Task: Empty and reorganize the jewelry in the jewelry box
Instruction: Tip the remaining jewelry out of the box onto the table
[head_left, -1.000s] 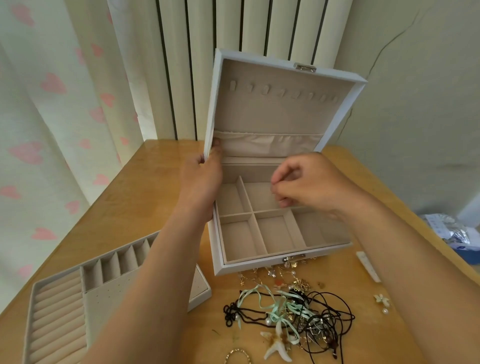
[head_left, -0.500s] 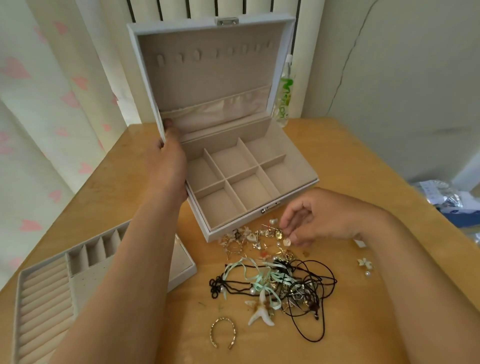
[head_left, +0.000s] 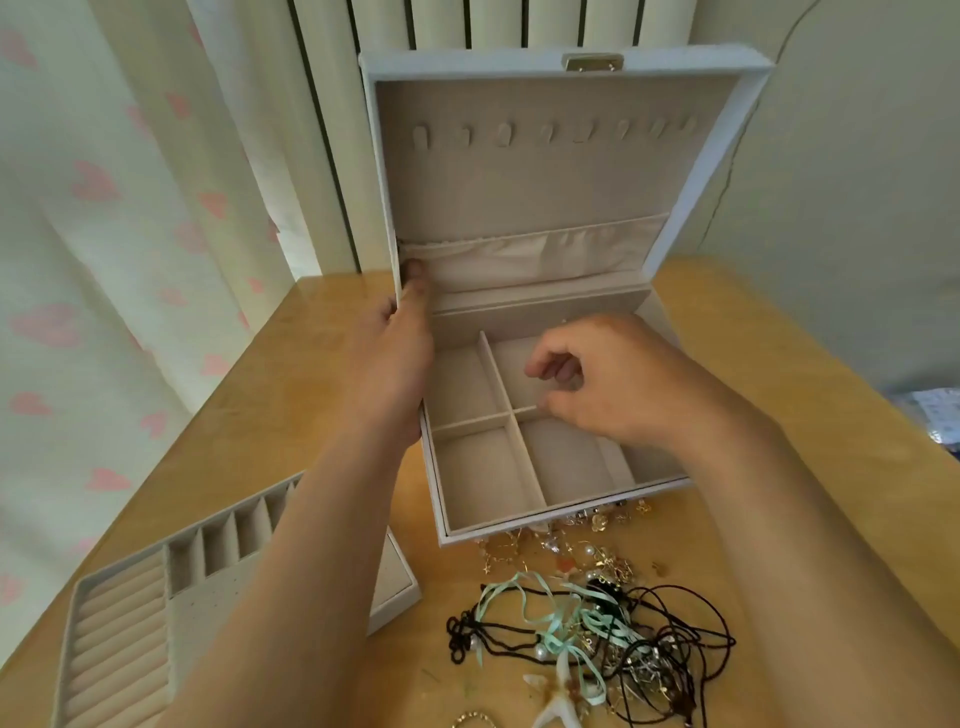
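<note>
The white jewelry box (head_left: 457, 538) stands open on the wooden table, its beige compartments looking bare. My left hand (head_left: 395, 364) grips the left edge of the raised lid (head_left: 519, 182), thumb inside by the fabric pocket. Over the middle compartments, my right hand (head_left: 613, 384) hovers with curled fingers, and its fingertips touch a divider. Whether it holds anything is hidden. A pile of jewelry (head_left: 597, 623), made of black cords, a mint ribbon, pearls and gold pieces, lies in front of the box.
The removed beige tray (head_left: 130, 623) with ring rolls and slots lies at the front left, partly under my left forearm. A gold bracelet (head_left: 472, 719) and a white starfish pendant (head_left: 556, 706) sit near the front edge. A curtain (head_left: 104, 208) and a radiator are behind.
My right hand left the jewelry pile and moved back up into the box. The left hand kept its grip on the lid. The view swung so the box is centred again.
</note>
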